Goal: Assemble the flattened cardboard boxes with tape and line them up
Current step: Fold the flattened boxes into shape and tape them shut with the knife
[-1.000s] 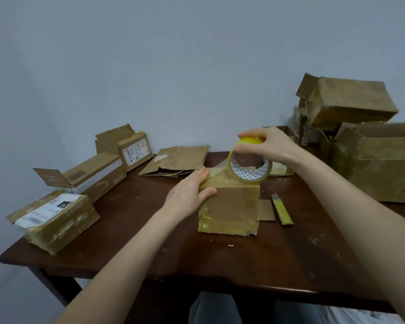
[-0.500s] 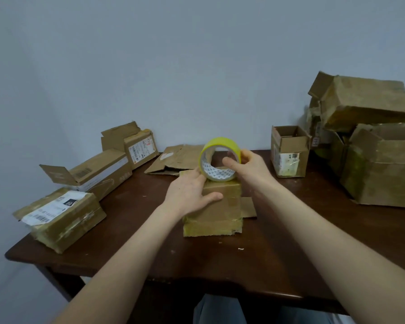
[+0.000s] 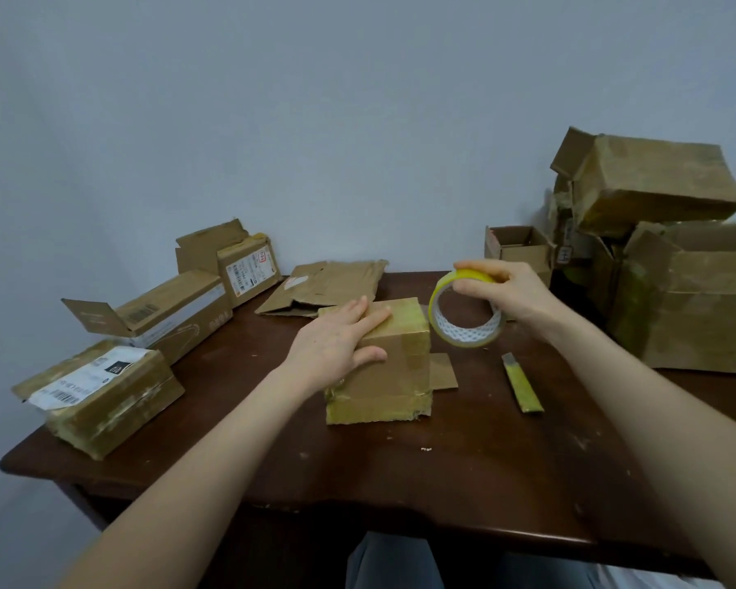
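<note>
Two hands: the left hand [image 3: 336, 346] lies flat on top of the box [image 3: 383, 376], fingers straight and thumb on its near face. The right hand [image 3: 506, 291] grips the tape roll [image 3: 464, 333], fingers curled over its yellow rim.
Box: it stands mid-table [image 3: 485, 461], with tape bands over its top and along its bottom edge. A loose flap [image 3: 442, 371] juts out at its right foot.
Tape roll: it is held in the air just beside the box's upper right edge. Whether a strand runs from it to the box cannot be told.
Step in hand: probably taping the top seam shut.
Doing it well: keep the left palm pressing down so the box neither slides nor gapes. Draw the tape low and taut, square to the edge, and smooth it from the middle outward.
Risk: a slack or skewed pull would wrinkle the tape or lift the light box.
Cutter [image 3: 522, 388]: it lies on the table right of the box, handy for the cut.
Flap: it likely needs folding in and taping too.
Remaining: a flattened box [image 3: 328, 286] lies behind, not yet assembled.
</note>
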The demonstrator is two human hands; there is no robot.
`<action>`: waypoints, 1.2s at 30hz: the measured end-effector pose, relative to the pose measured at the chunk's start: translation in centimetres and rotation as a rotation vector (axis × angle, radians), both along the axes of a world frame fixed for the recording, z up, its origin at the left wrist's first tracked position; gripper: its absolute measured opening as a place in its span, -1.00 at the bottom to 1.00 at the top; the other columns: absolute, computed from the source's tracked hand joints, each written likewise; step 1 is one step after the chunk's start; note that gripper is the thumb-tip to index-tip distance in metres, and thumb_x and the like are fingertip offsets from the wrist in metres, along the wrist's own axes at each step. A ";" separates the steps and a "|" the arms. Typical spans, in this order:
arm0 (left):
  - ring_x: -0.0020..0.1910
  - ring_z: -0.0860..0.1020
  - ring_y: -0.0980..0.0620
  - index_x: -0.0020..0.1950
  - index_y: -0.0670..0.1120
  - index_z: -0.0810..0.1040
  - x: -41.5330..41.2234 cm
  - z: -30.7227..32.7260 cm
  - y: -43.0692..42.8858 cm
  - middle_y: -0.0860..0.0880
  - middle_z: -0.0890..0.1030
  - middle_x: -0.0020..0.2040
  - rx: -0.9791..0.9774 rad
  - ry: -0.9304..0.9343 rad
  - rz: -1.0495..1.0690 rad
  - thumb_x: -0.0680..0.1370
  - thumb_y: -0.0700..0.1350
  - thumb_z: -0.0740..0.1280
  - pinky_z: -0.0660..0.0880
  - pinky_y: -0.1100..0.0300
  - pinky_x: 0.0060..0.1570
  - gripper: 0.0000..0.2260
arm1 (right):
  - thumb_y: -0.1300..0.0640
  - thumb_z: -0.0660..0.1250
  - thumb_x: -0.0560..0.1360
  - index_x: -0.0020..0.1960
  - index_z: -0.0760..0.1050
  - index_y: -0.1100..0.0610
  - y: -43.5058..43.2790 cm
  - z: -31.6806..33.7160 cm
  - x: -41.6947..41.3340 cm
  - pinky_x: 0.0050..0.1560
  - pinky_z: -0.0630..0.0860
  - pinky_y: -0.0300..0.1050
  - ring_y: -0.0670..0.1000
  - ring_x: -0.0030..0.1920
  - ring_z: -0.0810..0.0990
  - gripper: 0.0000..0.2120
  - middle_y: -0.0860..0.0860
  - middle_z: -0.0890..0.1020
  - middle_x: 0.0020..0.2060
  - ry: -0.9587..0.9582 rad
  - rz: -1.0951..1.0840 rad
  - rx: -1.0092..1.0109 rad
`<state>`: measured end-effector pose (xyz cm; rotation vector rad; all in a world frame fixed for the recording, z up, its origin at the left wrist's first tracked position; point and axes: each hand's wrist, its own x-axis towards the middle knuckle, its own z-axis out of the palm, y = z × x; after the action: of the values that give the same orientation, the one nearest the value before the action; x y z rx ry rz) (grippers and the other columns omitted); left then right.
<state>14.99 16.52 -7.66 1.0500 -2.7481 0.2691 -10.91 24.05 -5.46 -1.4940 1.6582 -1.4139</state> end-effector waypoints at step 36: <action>0.50 0.17 0.04 0.56 -0.04 0.08 -4.2 -1.0 0.9 0.00 0.08 0.57 -0.029 0.066 0.002 0.59 0.19 0.15 0.28 0.09 0.39 -0.38 | 0.11 0.53 0.37 0.16 0.55 -0.02 1.8 -3.0 0.6 -0.18 0.49 -0.44 -0.19 -0.09 0.61 -0.61 -0.13 0.65 -0.07 0.036 0.092 0.011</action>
<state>10.82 17.44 -8.65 1.0359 -2.6766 0.2697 -10.31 25.81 -8.45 -1.5768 1.5946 -1.3347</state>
